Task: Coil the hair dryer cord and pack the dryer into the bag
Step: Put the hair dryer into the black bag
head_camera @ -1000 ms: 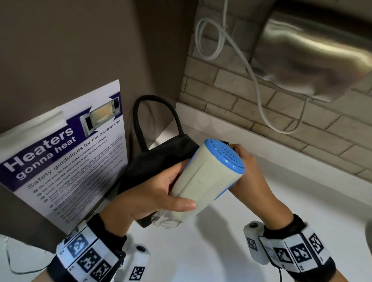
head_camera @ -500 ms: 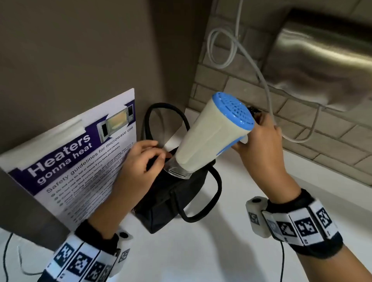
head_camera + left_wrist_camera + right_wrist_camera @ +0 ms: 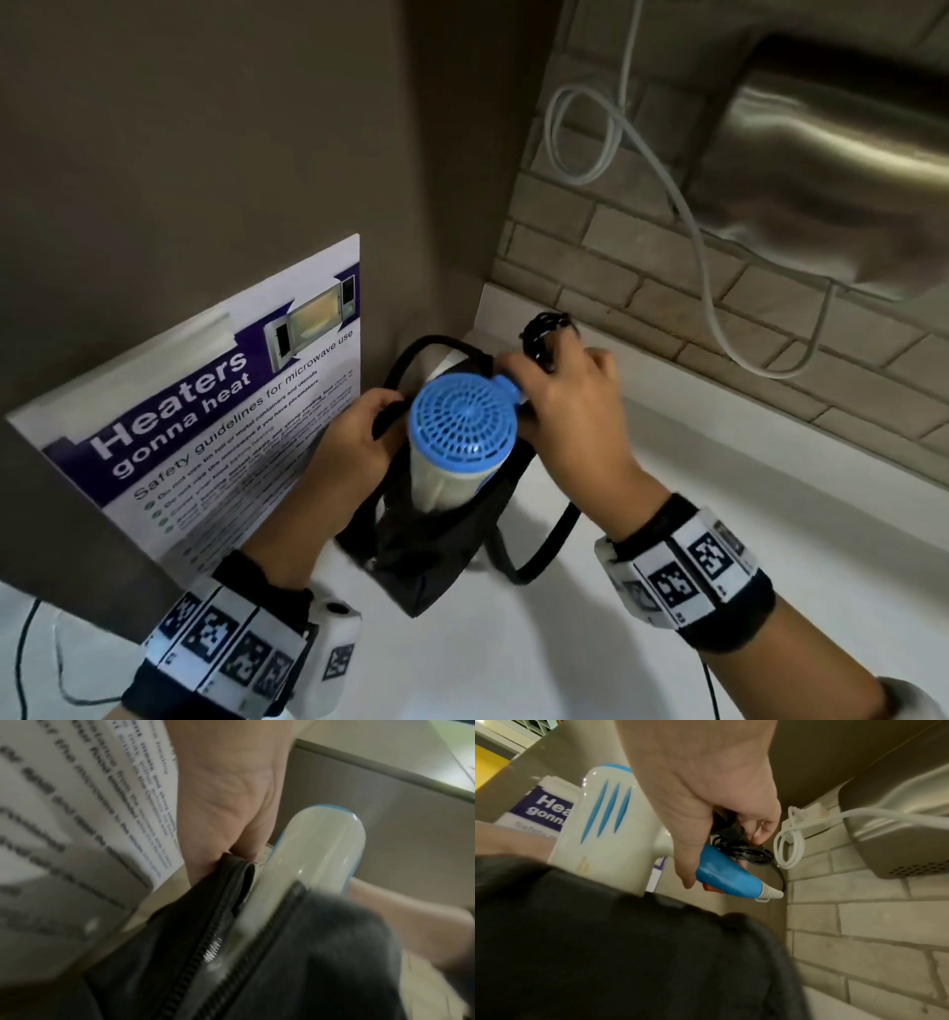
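The cream and blue hair dryer [image 3: 459, 442] [image 3: 608, 825] [image 3: 316, 858] stands nozzle-down in the open mouth of the black bag [image 3: 436, 555] [image 3: 257, 963] [image 3: 603, 943], its blue grille end up. My right hand [image 3: 565, 406] [image 3: 706, 801] grips the blue handle [image 3: 726, 874] together with the coiled black cord [image 3: 544, 331] [image 3: 741, 850]. My left hand [image 3: 354, 447] [image 3: 226, 811] pinches the bag's left rim beside the zipper [image 3: 213, 953] and holds the mouth open.
A microwave safety poster [image 3: 205, 421] leans against the brown wall just left of the bag. A steel hand dryer [image 3: 832, 190] with a looped white cable [image 3: 595, 139] hangs on the brick wall to the right. The bag sits on a white counter [image 3: 719, 488].
The dryer has swung from tilted above the bag to upright, and its nozzle has gone down into the bag. My left hand has moved from the bag's top to its left rim.
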